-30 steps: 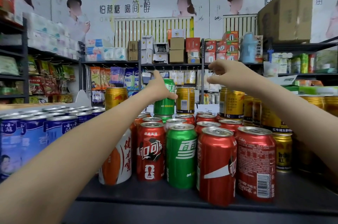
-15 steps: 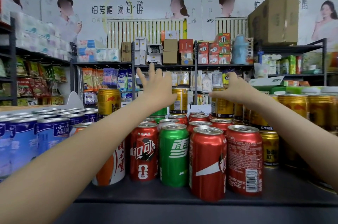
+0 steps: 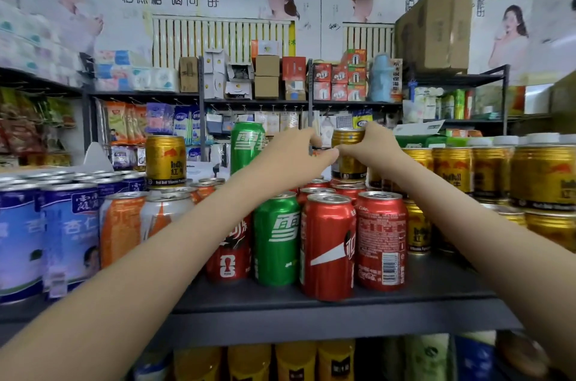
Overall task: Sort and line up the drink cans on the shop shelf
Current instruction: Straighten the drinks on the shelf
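A person's right hand (image 3: pixel 372 144) grips a gold can (image 3: pixel 347 162) near its top, fingers curled round the rim, toward the back of the dark shelf (image 3: pixel 343 302). The left hand (image 3: pixel 296 156) reaches in beside it, fingers curled toward the can's left side; whether it holds the can cannot be told. The gold can stands upright over the tops of the red cans (image 3: pixel 327 246), just left of the stacked gold cans (image 3: pixel 544 175). Past the left hand, a tall green can (image 3: pixel 247 144) stands on the upper tier. A second green can (image 3: pixel 276 237) stands in the front row between red ones. Orange-and-white cans (image 3: pixel 121 225) and blue cans (image 3: pixel 68 231) fill the shelf's left side.
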`<state>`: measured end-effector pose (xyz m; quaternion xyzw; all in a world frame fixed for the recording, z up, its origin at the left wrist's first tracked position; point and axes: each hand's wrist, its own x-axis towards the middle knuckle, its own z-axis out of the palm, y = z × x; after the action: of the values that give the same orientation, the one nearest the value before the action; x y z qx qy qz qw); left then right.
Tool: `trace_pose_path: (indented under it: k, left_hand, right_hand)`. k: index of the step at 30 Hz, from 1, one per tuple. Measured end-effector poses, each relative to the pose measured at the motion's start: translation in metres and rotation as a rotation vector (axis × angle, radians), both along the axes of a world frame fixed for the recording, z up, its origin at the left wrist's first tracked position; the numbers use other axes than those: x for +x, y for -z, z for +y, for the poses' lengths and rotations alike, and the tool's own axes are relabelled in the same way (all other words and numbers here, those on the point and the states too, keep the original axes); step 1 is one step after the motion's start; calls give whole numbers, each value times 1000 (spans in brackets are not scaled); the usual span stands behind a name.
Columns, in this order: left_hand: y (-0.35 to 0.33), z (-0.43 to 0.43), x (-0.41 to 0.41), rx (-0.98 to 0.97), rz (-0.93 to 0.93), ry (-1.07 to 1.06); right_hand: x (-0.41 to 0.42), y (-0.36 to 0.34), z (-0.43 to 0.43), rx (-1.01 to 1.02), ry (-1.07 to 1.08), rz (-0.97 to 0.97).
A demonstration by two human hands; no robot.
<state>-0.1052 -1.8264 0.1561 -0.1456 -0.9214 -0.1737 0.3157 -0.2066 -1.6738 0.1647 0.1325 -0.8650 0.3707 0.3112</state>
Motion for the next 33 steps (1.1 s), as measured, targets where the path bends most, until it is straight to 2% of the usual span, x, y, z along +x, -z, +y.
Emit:
trace_pose_path:
  k: [5,9,15,21,27,33]
  left_hand:
    - [14,17,22,-27,-13,126]
    - [24,33,35,-130,-22,171]
    - [46,50,37,-292,72,103]
    - [59,61,37,-415,258,-23]
    - [78,75,37,-466,323,-116]
    - [82,86,37,-440,319,-190]
  right_hand:
    - [39,-14,18,-53,-64,178]
    - [70,-13,47,-111,-73,203]
    - [98,28,88,-151,20,138]
    - [102,67,108,-118,92,58]
    - [100,88,111,11,38,28]
    - [86,96,113,92,-52,-109]
